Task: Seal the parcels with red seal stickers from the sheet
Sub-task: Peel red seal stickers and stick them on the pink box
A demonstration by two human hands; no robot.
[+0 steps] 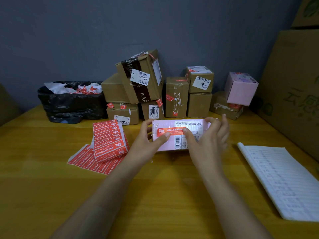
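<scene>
Red sticker (pixel 170 131) lies left-right across pink parcel (pixel 165 144) | my thumbs press it, right at its end | left hand (pixel 146 140), right hand (pixel 207 140): fingers curled round parcel ends

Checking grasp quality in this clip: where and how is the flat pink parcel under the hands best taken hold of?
By its two short ends, one hand from each side. The flat pink cardboard parcel lies long side across the view; the left hand and right hand grip those ends, each pressing the red seal sticker. That likely steadies it.
</scene>
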